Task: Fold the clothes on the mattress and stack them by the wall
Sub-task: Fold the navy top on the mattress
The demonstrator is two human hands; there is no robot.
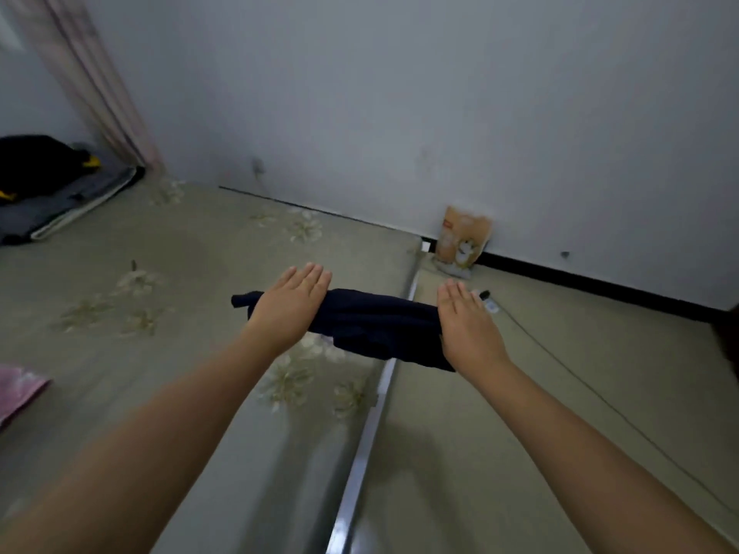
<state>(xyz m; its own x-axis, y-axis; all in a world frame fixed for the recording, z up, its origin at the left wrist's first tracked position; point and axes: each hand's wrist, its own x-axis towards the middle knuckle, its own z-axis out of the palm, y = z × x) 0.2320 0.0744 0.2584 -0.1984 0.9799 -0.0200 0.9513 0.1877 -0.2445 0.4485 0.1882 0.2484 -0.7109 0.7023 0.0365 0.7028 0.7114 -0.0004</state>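
A folded dark navy garment (372, 323) hangs in the air above the right edge of the floral mattress (168, 257). My left hand (292, 303) lies over its left end with straight fingers on top. My right hand (468, 327) holds its right end the same way. Both thumbs are hidden under the cloth, which sags a little between and below the hands. A pile of folded clothes (60, 193), grey with a black and yellow piece on top, sits at the far left by the wall.
A pink cloth (20, 387) lies at the mattress's left edge. An orange printed bag (464, 241) leans on the wall beyond the mattress corner. A cable (560, 359) and a plug (486, 297) lie on the floor to the right. A pink curtain (92, 82) hangs at the back left.
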